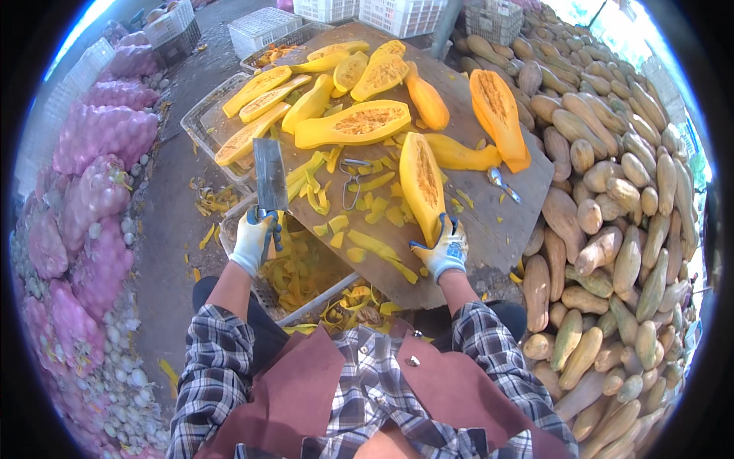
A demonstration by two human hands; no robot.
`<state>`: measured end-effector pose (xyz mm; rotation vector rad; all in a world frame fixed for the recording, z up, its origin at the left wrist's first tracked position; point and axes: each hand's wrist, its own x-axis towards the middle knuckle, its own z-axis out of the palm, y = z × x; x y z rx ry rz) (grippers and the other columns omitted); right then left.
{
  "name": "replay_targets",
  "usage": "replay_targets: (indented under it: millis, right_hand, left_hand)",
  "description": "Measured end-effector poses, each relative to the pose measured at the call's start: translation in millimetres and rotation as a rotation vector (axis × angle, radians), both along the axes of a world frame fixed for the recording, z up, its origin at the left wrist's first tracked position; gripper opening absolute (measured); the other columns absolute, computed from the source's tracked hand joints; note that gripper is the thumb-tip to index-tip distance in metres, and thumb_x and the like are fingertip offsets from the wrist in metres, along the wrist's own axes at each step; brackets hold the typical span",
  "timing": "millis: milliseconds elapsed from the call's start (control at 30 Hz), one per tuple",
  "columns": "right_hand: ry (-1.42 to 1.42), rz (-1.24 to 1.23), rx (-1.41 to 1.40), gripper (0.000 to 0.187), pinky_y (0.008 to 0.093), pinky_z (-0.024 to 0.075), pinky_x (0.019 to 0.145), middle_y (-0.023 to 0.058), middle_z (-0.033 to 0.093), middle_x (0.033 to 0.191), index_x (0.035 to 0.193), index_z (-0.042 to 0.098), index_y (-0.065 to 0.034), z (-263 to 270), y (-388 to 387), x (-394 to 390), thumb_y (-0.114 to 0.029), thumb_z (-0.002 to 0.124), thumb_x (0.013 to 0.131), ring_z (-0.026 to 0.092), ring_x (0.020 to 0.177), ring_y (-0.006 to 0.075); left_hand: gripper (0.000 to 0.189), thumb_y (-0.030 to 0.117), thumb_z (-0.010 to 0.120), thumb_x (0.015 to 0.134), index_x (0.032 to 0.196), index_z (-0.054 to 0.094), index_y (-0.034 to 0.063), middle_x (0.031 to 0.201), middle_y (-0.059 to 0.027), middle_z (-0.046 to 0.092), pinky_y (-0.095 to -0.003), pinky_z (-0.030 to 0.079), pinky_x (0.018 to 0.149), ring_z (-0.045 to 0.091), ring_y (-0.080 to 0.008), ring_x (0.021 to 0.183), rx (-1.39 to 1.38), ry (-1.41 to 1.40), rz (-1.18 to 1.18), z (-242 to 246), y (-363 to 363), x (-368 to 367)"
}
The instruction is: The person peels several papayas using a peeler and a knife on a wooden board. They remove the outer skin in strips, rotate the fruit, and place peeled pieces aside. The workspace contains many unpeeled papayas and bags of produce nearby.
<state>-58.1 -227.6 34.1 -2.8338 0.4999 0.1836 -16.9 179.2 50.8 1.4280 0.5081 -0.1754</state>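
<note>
My gloved left hand (256, 241) grips the handle of a cleaver (270, 175), its broad blade pointing away from me over the board's left edge. At the near part of the board (487, 229), my gloved right hand (445, 248) holds the narrow end of a peeled squash half (423, 183), cut face with seeds upward. A wire-handled peeler (352, 181) lies among peel scraps between the hands. Farther right rests a metal spoon-like tool (504, 185). Peeled squash halves (355, 123) cover the far part, and more halves (498, 115) lie at the right.
A crate of peelings (304, 275) stands below the board's near left edge. Unpeeled squashes (596, 246) are heaped at the right. Pink net sacks (103, 135) and loose pale bulbs (123, 367) line the left. White plastic crates (264, 28) stand beyond the board.
</note>
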Motion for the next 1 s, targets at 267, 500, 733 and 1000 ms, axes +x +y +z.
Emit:
replay_targets:
  millis: [267,500,733,1000]
  right_hand:
    - [-0.006,-0.051,0.265,0.116,0.0468,0.0379,0.121,0.0265,0.034,0.161,0.164,0.021,-0.0256,-42.9,-17.6,106.2,-0.039,0.09,0.072,0.039,0.147,0.043]
    - [-0.39,-0.083,0.975,0.103,0.0396,0.0505,0.11,0.0147,0.054,0.147,0.154,0.042,-0.012,-98.6,-3.8,132.9,-0.003,0.09,0.063,0.056,0.132,0.03]
    - [-0.482,-0.102,1.368,0.099,0.0385,0.0584,0.098,0.015,0.054,0.145,0.154,0.041,-0.0044,-41.4,69.0,226.1,0.012,0.085,0.066,0.059,0.125,0.0255]
    - [-0.699,-0.004,0.653,0.063,0.0379,0.0536,0.09,0.0163,0.072,0.116,0.137,0.058,-0.0053,7.4,85.2,371.6,-0.034,0.083,0.088,0.068,0.103,0.0239]
  left_hand:
    - [0.018,0.012,0.07,0.098,0.112,0.06,0.0079,0.081,-0.0069,0.065,-0.0352,0.052,0.051,0.063,-0.0196,0.065,-0.157,-0.138,0.129,11.1,9.8,24.2]
    - [0.027,0.018,0.073,0.097,0.117,0.059,0.0059,0.082,-0.0068,0.063,-0.0341,0.053,0.048,0.061,-0.0176,0.06,-0.125,-0.118,0.092,29.2,16.3,25.3]
    - [0.028,0.022,0.074,0.097,0.113,0.059,0.0058,0.081,-0.0049,0.062,-0.0319,0.055,0.051,0.061,-0.0157,0.061,-0.146,-0.121,0.102,36.8,27.8,32.7]
    - [0.023,0.028,0.071,0.1,0.107,0.06,0.0094,0.084,-0.0047,0.065,-0.0282,0.056,0.051,0.063,-0.013,0.061,-0.088,-0.105,0.175,41.6,35.1,31.0]
